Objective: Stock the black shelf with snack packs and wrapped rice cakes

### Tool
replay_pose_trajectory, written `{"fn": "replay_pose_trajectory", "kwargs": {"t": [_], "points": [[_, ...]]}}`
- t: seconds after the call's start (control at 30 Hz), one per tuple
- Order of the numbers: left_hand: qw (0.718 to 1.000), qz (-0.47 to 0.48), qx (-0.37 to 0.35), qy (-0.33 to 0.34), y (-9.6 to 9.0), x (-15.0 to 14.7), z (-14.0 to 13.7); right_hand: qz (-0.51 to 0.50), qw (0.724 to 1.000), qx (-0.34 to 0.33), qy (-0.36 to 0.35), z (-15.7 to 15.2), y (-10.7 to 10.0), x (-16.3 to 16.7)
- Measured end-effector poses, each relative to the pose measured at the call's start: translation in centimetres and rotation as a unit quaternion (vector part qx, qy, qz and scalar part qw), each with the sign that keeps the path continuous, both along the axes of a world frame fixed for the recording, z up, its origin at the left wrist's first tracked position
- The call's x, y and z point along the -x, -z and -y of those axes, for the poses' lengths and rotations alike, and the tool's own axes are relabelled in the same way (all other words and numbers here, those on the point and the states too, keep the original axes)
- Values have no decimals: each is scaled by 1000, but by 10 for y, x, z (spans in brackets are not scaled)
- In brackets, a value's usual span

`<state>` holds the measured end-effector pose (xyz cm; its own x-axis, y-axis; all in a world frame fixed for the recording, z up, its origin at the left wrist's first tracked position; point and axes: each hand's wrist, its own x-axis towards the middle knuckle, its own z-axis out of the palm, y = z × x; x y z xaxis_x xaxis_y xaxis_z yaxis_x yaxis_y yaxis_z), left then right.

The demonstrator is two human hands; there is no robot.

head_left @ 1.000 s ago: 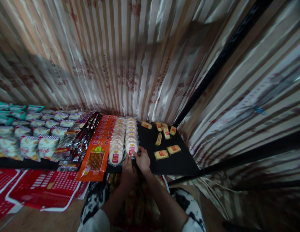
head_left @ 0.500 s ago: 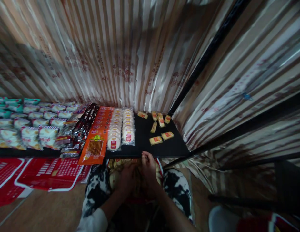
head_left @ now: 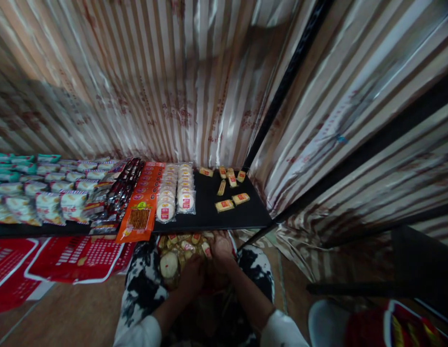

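Note:
A red bag (head_left: 234,239) full of wrapped snacks sits between my knees, just under the shelf's front edge. My left hand (head_left: 192,274) is down among the packets, its fingers curled; what they hold, if anything, is hidden. My right hand (head_left: 223,246) lies over the right side of the bag with its fingers stretched forward on the contents. A round pale packet (head_left: 169,265) shows at the bag's left, and a small wrapped piece with a red label (head_left: 206,249) lies between my hands. Several small yellow packets (head_left: 224,206) lie scattered on the black shelf (head_left: 204,219) above.
Left of the yellow packets stand two rows of round white packets (head_left: 186,201). Beyond them are an orange snack bag (head_left: 138,219), dark wrapped packs (head_left: 117,202) and white packets (head_left: 74,205). A black pole (head_left: 274,120) rises at the shelf's right end before striped sheeting (head_left: 155,82).
My right hand has come down from near the shelf edge onto the bag's contents, its fingers now stretched out. My left hand stays in the bag. The view has shifted slightly right.

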<state>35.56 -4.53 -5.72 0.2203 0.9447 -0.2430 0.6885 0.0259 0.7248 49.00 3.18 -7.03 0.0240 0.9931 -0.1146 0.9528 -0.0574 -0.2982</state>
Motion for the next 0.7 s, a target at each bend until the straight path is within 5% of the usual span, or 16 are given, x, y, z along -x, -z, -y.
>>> {"fn": "replay_pose_trajectory", "kwargs": {"t": [0.3,0.7], "points": [[996,-54,-57,-48,14,7,-31,57,994,78,-46,-18,-2,1],[990,-115,-49,-63,34,15,-78,29,993,91,-74,-29,32,1]]}}
